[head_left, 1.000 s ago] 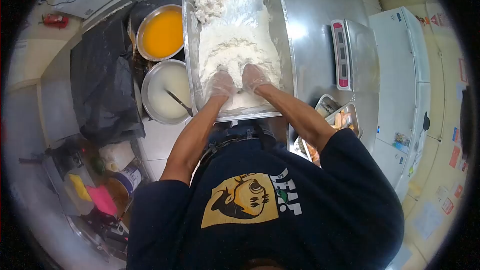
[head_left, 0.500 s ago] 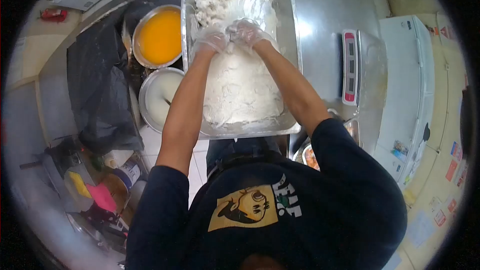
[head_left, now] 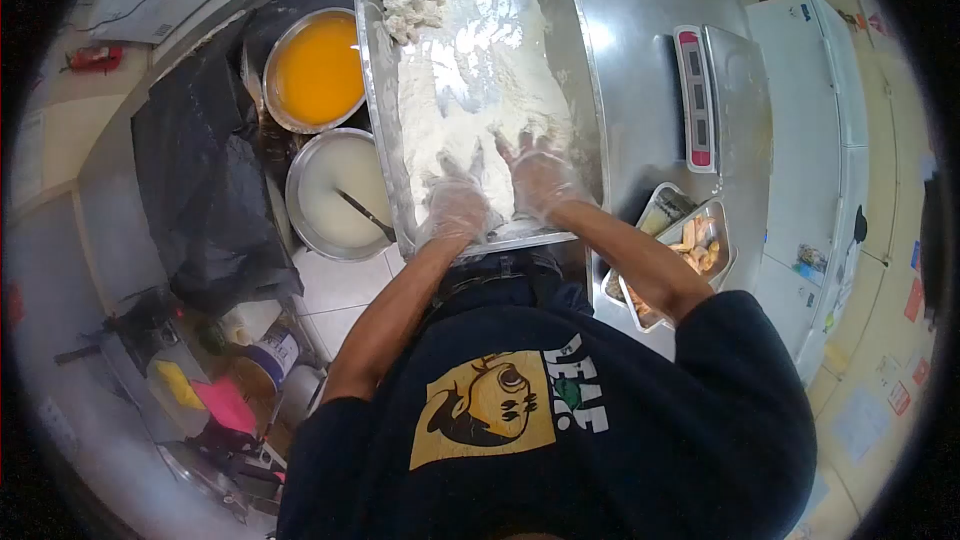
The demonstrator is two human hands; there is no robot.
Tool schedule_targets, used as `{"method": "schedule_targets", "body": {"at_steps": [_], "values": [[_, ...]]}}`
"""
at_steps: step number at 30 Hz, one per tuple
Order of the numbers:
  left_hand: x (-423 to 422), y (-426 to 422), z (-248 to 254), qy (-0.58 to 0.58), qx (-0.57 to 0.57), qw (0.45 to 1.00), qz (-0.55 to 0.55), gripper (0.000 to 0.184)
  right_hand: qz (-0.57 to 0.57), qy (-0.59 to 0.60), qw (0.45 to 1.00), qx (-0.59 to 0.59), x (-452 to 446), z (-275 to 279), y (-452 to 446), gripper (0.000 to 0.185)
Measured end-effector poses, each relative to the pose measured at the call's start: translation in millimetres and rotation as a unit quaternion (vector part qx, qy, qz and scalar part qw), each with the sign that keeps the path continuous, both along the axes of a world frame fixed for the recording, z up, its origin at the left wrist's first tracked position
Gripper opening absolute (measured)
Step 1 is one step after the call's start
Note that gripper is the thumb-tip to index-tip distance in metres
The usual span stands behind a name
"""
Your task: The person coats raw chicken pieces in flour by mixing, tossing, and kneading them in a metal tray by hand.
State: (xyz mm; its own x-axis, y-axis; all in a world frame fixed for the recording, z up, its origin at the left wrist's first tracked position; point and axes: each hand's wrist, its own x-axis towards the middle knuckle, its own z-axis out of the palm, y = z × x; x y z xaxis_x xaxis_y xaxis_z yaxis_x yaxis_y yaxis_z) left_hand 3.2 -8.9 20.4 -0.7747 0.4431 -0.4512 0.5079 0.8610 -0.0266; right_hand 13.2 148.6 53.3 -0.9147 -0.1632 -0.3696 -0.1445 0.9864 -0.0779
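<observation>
A deep metal tray point(head_left: 585, 90) holds a wide bed of white flour point(head_left: 485, 115), with a clump of lumpy coated pieces point(head_left: 410, 0) in its far left corner. My left hand point(head_left: 460, 208), in a clear plastic glove, presses into the flour at the near end, fingers apart and partly sunk in it. Beside it on the right, my gloved right hand point(head_left: 542, 178) lies with fingers spread on the flour. Neither hand grasps anything. Bare shiny metal shows through the thinned flour toward the tray's far end.
Left of the tray stand a bowl of orange liquid point(head_left: 318, 70) and a bowl of cloudy whitish liquid point(head_left: 335, 185) with a dark-handled utensil point(head_left: 362, 208). On the right are a scale point(head_left: 693, 100) and, nearer, small trays with food pieces point(head_left: 700, 245).
Both hands have come from the tray's far half back to its near edge, fingers now spread. Flour has shifted, baring the tray's middle. The small trays at right show more.
</observation>
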Motion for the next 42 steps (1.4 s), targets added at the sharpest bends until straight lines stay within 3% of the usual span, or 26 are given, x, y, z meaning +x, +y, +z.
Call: {"method": "schedule_targets", "body": {"at_steps": [1,3,4,6,7,9,10,13,15,17,20,22,23,25,27,28,29,30,31,33,34,35,36,39,40,42], "values": [[6.2,-0.4,-37.9,0.078,-0.022,0.997,-0.006,0.105,-0.026,-0.078,0.997,0.011,-6.4,-5.3,-9.1,0.062],[-5.3,2.5,-61.5,-0.125,0.13,0.964,0.197,0.09,-0.115,-0.102,0.988,-0.026,-15.9,-0.1,-22.8,0.059],[-7.5,2.2,-73.2,-0.127,0.131,0.965,0.191,0.09,-0.202,-0.127,0.969,-0.064,-18.2,1.9,-24.4,0.057],[-22.8,4.6,-95.7,-0.1,0.158,0.959,0.215,0.08,-0.129,-0.108,0.985,-0.045,-34.6,-39.4,-7.8,0.05],[-33.2,2.5,-95.6,-0.098,0.16,0.959,0.214,0.08,-0.051,-0.097,0.994,-0.03,-40.1,-71.8,0.8,0.043],[-50.0,-7.1,-82.9,-0.078,0.111,0.989,-0.054,0.062,0.029,-0.086,0.996,-0.017,-36.4,-104.2,8.9,0.039],[-61.6,-6.9,-63.1,-0.198,0.172,0.964,0.041,0.053,0.084,-0.071,0.989,-0.096,-38.4,-109.1,17.6,0.033],[-52.9,-31.6,-73.6,-0.142,0.226,0.963,-0.042,0.055,-0.017,-0.034,0.982,-0.183,-28.9,-45.6,26.5,0.041],[-37.3,-24.8,-13.1,-0.143,0.161,0.976,-0.026,0.057,-0.03,-0.029,0.992,-0.117,-14.4,7.3,20.6,0.047],[-13.5,-16.4,11.2,-0.151,0.095,0.984,-0.012,0.06,0.035,-0.111,0.992,-0.045,4.1,-22.7,18.7,0.046],[3.4,-11.0,0.7,-0.112,0.103,0.968,0.199,0.068,0.018,-0.128,0.991,0.026,24.4,-65.6,2.8,0.04],[-0.4,-20.2,-68.2,-0.133,0.26,0.939,0.18,0.066,-0.068,-0.078,0.994,0.022,21.0,-124.3,-3.9,0.035],[1.1,-22.1,-106.0,-0.145,0.308,0.925,0.169,0.065,-0.097,-0.05,0.994,0.015,26.4,-187.0,-3.1,0.033],[-11.7,-12.7,-185.3,-0.096,0.159,0.979,-0.082,0.034,0.072,-0.189,0.978,0.046,-5.4,-115.3,-11.8,0.026],[-30.3,-32.0,-136.3,-0.17,0.152,0.969,-0.095,0.032,0.132,-0.142,0.981,0.024,-5.1,-81.7,-1.8,0.022],[-39.2,-35.4,-101.7,-0.205,0.147,0.962,-0.104,0.031,-0.018,-0.132,0.973,-0.187,0.4,-87.5,15.0,0.025],[-48.4,-38.8,-66.9,-0.241,0.141,0.954,-0.111,0.03,-0.098,-0.124,0.945,-0.286,-1.5,-85.2,24.8,0.028],[-51.2,-34.3,-36.2,-0.222,0.053,0.95,-0.212,0.031,-0.169,-0.11,0.9,-0.386,-3.5,-82.7,34.6,0.033],[-50.3,-30.7,-22.8,-0.203,-0.036,0.928,-0.309,0.031,-0.125,-0.161,0.934,-0.292,-8.3,-65.5,41.4,0.043],[-43.7,-47.1,-61.4,-0.247,0.073,0.958,-0.128,0.045,-0.057,-0.238,0.959,-0.146,-12.8,-32.0,45.1,0.069],[-36.2,-42.6,-29.8,-0.208,0.115,0.971,-0.034,0.052,-0.03,-0.264,0.959,-0.096,-12.7,-18.4,44.1,0.079],[-26.7,-36.4,-10.4,-0.165,0.156,0.972,0.06,0.058,-0.066,-0.2,0.973,-0.096,-1.2,-5.1,34.2,0.086],[-15.8,-27.7,-10.5,-0.164,0.155,0.972,0.062,0.058,-0.102,-0.134,0.981,-0.095,8.1,4.2,24.5,0.093],[5.8,-5.4,-40.6,-0.063,0.102,0.992,-0.026,0.06,-0.112,-0.189,0.975,-0.023,12.0,15.3,-9.7,0.093],[9.3,-1.4,-72.7,0.006,0.102,0.994,-0.025,0.069,-0.133,-0.152,0.979,0.011,13.0,-10.0,-18.5,0.086],[1.2,4.6,-70.7,0.076,0.1,0.992,-0.026,0.081,-0.156,-0.129,0.979,-0.028,5.4,-42.2,-16.5,0.082]]}}
